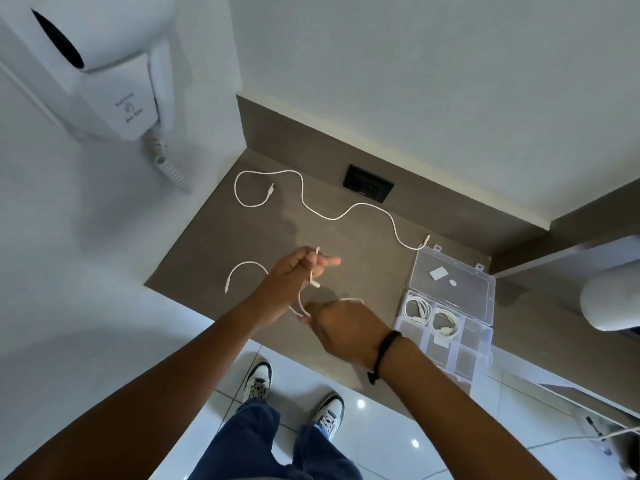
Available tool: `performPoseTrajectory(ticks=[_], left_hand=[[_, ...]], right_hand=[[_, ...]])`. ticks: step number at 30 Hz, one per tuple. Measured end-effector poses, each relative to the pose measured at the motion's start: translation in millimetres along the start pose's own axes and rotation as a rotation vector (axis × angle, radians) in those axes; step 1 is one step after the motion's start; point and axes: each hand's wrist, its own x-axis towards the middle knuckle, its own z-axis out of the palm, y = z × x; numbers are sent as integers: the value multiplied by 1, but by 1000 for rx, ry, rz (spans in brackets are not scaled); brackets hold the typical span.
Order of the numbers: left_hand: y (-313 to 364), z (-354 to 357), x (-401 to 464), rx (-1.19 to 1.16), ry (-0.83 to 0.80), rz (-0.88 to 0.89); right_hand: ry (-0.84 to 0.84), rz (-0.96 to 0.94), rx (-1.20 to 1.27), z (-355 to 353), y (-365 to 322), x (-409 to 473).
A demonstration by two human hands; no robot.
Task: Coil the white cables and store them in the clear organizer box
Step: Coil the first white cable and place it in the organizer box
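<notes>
The fingers [313, 317] of the right hand [343, 329] are mostly hidden behind its own back, so their grip on the white cable [301, 306] cannot be made out. The cable's run through the left hand [294, 275] is covered by the palm. The print on the wall hair dryer [104, 64] is too small to read. The grey cylinder [611, 299] is cut off by the right edge. Small items in the organizer box [446, 327] lid are too small to tell.

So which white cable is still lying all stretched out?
The long cable at the back of the counter, snaking toward the organizer box. The hands hold another, and two sit coiled in the box.
</notes>
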Motion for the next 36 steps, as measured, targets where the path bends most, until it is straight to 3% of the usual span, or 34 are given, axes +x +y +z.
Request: performPoseTrajectory(ticks=[3,5,11,13,16,19,21,24,27,31,33,36], left_hand=[[-4,-5,-11,40,-125,-24],[-1,-5,-17,-154,-218,-126],[13,-6,-22,-561,-359,-239],[18,-5,-18,-643,-367,-169],[18,-12,-3,-746,-196,-80],[14,-24,8,-481,-10,-56],[10,-30,8,-183,17,-59],[6,-33,1,-21,-91,-95],[11,-26,-5,-214,-217,-156],[24,-14,-6,-413,-297,-167],[29,-11,-3,-548,-279,-86],[32,-13,8,-687,-154,1]], right_hand=[[186,41,94,-52,18,9],[277,63,191,-71,37,14],[597,301,379,-16,38,15],[556,399,500,11,23,14],[260,363,384,43,-1,14],[46,178,261,42,-11,13],[113,97,221,17,-7,15],[242,78,206,-33,9,26],[294,82,244,-61,38,36],[394,194,296,-42,57,34],[346,293,341,-17,54,27],[127,354,340,18,29,19]])
